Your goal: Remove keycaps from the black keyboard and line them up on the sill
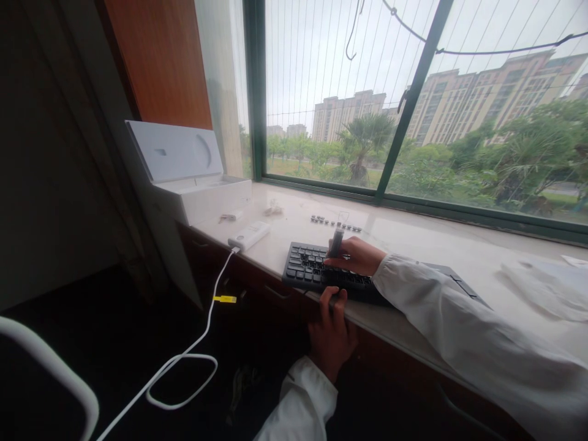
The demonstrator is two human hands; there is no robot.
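A black keyboard (303, 269) lies near the front edge of the white sill, with dark gaps where some keycaps are off. My right hand (361, 256) is above it, closed around a keycap puller (337, 242), a short dark handle with a thin wire loop at its top. The puller's lower end is hard to make out against the keys. At the keyboard's front edge, my left hand (334, 327) rests its fingertips, with the fingers apart and nothing held in them. Loose black keycaps (337, 223) stand in a row behind the keyboard.
An open white box (215, 195) stands at the left end of the sill. A white power bank (249, 235) lies nearer, with a white cable (209, 318) hanging off the edge. Small white items (274, 208) lie behind it. Clear plastic (537, 288) is at right. A window runs along the back.
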